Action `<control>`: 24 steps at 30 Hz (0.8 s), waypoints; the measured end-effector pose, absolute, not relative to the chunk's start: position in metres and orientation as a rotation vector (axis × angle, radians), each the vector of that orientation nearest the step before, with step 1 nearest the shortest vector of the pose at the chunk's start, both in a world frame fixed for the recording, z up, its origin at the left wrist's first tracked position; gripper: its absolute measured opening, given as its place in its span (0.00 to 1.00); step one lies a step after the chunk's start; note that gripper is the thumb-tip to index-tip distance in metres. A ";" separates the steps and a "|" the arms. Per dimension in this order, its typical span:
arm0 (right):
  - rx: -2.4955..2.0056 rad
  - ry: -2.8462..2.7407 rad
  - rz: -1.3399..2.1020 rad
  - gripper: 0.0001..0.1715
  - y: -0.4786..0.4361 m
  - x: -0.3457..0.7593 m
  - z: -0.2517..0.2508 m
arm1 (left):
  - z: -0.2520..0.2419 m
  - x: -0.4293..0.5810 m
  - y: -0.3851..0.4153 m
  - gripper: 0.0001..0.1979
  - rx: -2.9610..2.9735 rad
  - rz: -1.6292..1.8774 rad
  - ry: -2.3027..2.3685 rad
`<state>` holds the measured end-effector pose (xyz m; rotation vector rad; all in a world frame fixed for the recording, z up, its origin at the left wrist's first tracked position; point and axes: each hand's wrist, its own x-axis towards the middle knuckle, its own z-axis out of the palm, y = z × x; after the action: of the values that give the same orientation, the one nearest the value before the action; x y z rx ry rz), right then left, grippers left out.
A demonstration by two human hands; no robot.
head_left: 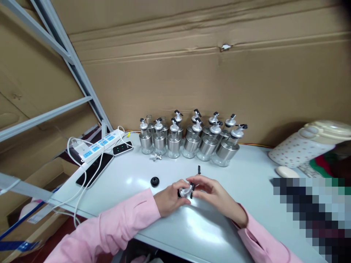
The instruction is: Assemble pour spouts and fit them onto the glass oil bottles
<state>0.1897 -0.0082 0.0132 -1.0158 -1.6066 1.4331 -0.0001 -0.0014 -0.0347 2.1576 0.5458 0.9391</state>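
Observation:
My left hand [169, 199] is closed around a silver bottle pourer [185, 192] with black parts, low over the table. The fingertips of my right hand [216, 193] pinch the pourer's black end from the other side. Just beyond my right fingers lies a small black piece [199, 170]. A round black stopper [155, 181] rests beyond my left wrist. Farther back, a small silver spout part [155, 157] lies in front of glass bottles with steel sleeves [191, 145]. Most of these bottles carry silver pourers with black flip tops.
On the left are a power strip [95, 148] with white cables, a phone [94, 170] and a small black-and-white device [122, 148]. A spotted white flask [298, 148] lies at the right, near a white oval object [287, 172]. Cardboard [164, 73] stands behind the table.

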 end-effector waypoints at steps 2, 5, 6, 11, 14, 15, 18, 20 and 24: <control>-0.972 -1.667 1.439 0.17 -0.008 0.190 0.013 | -0.037 0.001 -0.001 0.19 2.136 1.034 0.486; -0.957 -1.645 1.403 0.18 -0.008 0.190 0.011 | -0.038 0.003 0.003 0.19 2.101 1.194 0.382; -0.955 -1.619 1.388 0.17 -0.008 0.190 0.010 | -0.038 0.004 0.004 0.19 2.082 1.227 0.367; -0.889 -1.436 1.488 0.13 -0.009 0.187 0.010 | -0.029 0.005 0.004 0.19 2.057 1.268 0.348; -0.810 -1.239 1.549 0.12 -0.012 0.185 0.013 | -0.011 0.001 0.003 0.18 2.113 1.453 0.371; -0.778 -1.177 1.559 0.11 -0.013 0.184 0.014 | 0.000 -0.002 0.006 0.16 2.126 1.582 0.400; -0.738 -1.037 1.566 0.10 -0.015 0.185 0.018 | 0.052 -0.017 0.030 0.12 2.168 1.927 0.632; -0.758 -0.975 1.513 0.11 -0.015 0.185 0.019 | 0.096 -0.030 0.063 0.09 2.297 1.811 0.899; -0.747 -0.885 1.409 0.15 -0.012 0.187 0.019 | 0.166 -0.048 0.149 0.15 2.447 0.873 1.406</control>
<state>0.1871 -0.0117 0.0190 -0.7466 -0.8848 1.4086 -0.0479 0.1491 0.1664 2.4466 1.4059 0.8735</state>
